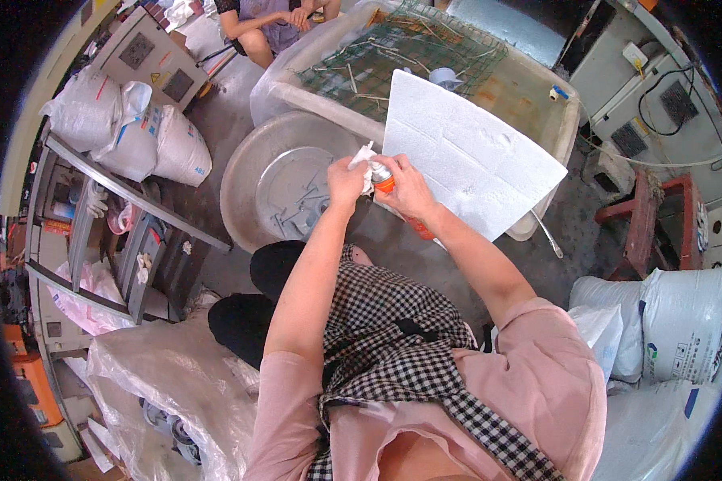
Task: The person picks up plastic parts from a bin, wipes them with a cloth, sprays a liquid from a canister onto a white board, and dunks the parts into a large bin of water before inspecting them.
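Note:
My left hand point(346, 181) is closed on a crumpled white rag point(364, 155), held over the near right rim of a large round basin point(241, 172). My right hand point(411, 191) wraps round an orange spray can point(422, 230) with a silvery top. The can's top end touches or nearly touches the rag, and the fingers hide much of its body. Several small grey parts point(290, 218) lie in the basin below. Just beyond my right hand, a white foam board point(469, 152) rests tilted against a big tub point(313, 98).
The tub holds water, green netting point(457, 44) and pale sticks. Another person point(269, 24) sits beyond it. White sacks point(168, 140) and a metal rack point(136, 192) stand left. A red stool point(646, 212), more sacks point(682, 325) and grey cabinets point(658, 96) are right.

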`<state>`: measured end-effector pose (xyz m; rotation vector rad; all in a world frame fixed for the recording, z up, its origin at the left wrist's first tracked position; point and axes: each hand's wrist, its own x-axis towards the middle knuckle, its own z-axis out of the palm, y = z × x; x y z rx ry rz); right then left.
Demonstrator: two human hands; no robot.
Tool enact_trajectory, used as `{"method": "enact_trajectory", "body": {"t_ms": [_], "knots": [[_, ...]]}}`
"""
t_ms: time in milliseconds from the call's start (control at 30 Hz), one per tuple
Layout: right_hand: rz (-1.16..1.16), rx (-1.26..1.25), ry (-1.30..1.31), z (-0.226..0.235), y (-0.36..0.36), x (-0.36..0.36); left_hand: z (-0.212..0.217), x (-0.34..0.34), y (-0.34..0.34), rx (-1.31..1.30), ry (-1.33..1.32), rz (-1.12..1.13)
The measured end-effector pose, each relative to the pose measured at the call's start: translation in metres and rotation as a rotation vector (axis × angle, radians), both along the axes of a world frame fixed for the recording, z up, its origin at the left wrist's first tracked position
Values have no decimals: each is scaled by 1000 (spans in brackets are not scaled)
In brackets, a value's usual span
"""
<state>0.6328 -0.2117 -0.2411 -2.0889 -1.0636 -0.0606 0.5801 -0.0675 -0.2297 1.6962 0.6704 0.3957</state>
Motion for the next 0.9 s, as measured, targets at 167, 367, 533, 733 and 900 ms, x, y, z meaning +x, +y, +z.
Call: {"method": "enact_trajectory", "body": {"t_ms": [167, 367, 533, 733, 900], "knots": [[2, -88, 28, -20, 6, 2, -38, 8, 12, 184, 87, 11], [-5, -136, 25, -41, 12, 1, -71, 11, 18, 169, 144, 10], [7, -175, 2, -48, 8, 4, -76, 13, 13, 143, 165, -3], [16, -214, 41, -45, 10, 0, -78, 9, 16, 38, 117, 31], [13, -212, 52, -44, 8, 0, -68, 8, 11, 106, 145, 20]]}}
